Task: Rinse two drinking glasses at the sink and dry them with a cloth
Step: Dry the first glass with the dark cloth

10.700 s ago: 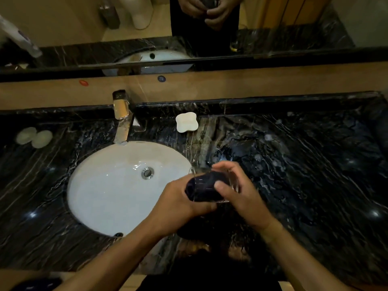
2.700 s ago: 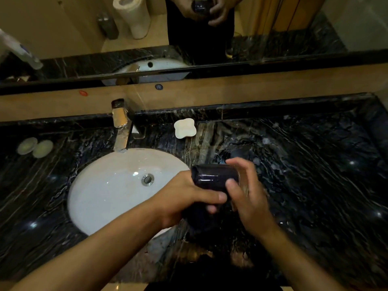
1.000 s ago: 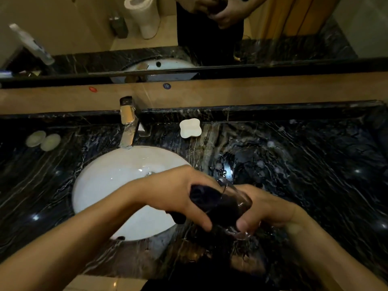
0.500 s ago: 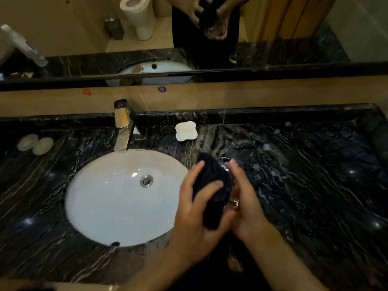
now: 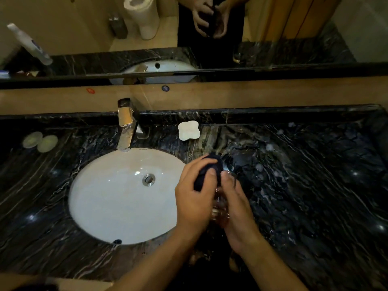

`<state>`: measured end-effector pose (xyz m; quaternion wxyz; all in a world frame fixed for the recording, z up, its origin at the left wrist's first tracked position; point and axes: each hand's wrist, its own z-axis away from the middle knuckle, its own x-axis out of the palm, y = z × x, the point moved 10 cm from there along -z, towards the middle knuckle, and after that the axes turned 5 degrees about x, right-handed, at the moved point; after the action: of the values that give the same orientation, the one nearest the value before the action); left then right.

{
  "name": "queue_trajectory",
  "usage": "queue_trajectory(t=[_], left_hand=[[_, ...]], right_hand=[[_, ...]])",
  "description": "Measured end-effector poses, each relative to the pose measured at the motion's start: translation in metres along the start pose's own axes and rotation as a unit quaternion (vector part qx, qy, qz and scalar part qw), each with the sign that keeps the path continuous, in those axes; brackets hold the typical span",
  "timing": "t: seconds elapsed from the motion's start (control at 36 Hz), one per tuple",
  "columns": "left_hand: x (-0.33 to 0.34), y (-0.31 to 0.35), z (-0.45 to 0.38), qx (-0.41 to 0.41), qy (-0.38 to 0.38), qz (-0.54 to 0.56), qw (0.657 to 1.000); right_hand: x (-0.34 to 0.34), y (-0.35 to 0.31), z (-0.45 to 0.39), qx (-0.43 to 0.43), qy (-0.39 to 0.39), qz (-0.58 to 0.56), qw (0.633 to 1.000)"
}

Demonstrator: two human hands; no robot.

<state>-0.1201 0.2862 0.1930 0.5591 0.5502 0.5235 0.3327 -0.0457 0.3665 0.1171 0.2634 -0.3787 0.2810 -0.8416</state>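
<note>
One drinking glass is in view, held between both hands above the dark marble counter, just to the right of the white oval sink. Its long axis runs roughly away from the person, up the frame, with the far end near the fingertips; which end is the mouth cannot be told, because the hands and the cloth hide most of it. Only a clear, glinting strip shows between the two palms.

The left hand curls round a dark cloth, its fingers and thumb gripping the bunched fabric against the far part of the glass. The right hand wraps the glass from the other side, fingers curled and pressing it toward the left palm. One cloth is visible; its loose end hangs dark below the hands and merges with the person's dark clothing.

Behind the sink stands a single chrome faucet, its spout tilted down toward the basin. One white lobed soap dish sits on the counter to the right of the faucet. Two pale round discs lie touching each other at the far left of the counter. The mirror above reflects the two hands and a roll of paper.
</note>
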Motion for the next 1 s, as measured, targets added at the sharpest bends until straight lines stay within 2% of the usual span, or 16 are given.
queue_trajectory(t=[0.08, 0.14, 0.22, 0.33, 0.42, 0.47, 0.61, 0.75, 0.86, 0.92, 1.0], left_hand=[[0.0, -0.02, -0.007, -0.114, 0.004, 0.051, 0.992], [0.0, -0.023, -0.004, -0.134, 0.006, 0.065, 0.989], [-0.001, -0.017, 0.012, -0.099, 0.006, 0.05, 0.994], [-0.002, -0.008, 0.037, -0.035, -0.008, -0.002, 0.999], [-0.002, 0.002, 0.045, 0.04, -0.019, -0.02, 0.999], [-0.002, 0.003, 0.043, 0.057, -0.019, -0.019, 0.998], [-0.003, 0.007, 0.024, 0.041, 0.0, -0.006, 0.999], [0.0, -0.008, 0.001, -0.059, 0.007, 0.049, 0.997], [0.001, -0.017, -0.006, -0.121, 0.007, 0.093, 0.988], [-0.001, -0.018, -0.001, -0.119, 0.012, 0.085, 0.989], [-0.002, -0.012, 0.017, -0.064, 0.008, 0.023, 0.998]], right_hand=[[0.006, 0.006, 0.001, 0.052, -0.034, -0.042, 0.997], [0.004, 0.007, -0.004, 0.069, -0.033, -0.095, 0.992], [0.0, -0.002, -0.013, 0.072, -0.032, -0.162, 0.984], [-0.011, -0.007, -0.022, 0.086, -0.025, -0.191, 0.977], [-0.021, -0.008, -0.022, 0.049, -0.001, -0.162, 0.985], [-0.02, -0.012, -0.016, 0.023, 0.007, -0.115, 0.993], [-0.001, -0.006, -0.007, 0.067, -0.064, -0.134, 0.987], [0.009, 0.005, -0.008, 0.083, -0.095, -0.12, 0.985], [0.013, 0.0, -0.005, 0.096, -0.123, -0.184, 0.97], [0.012, -0.003, -0.006, 0.099, -0.124, -0.208, 0.965], [0.005, -0.005, -0.011, 0.078, -0.09, -0.171, 0.978]])
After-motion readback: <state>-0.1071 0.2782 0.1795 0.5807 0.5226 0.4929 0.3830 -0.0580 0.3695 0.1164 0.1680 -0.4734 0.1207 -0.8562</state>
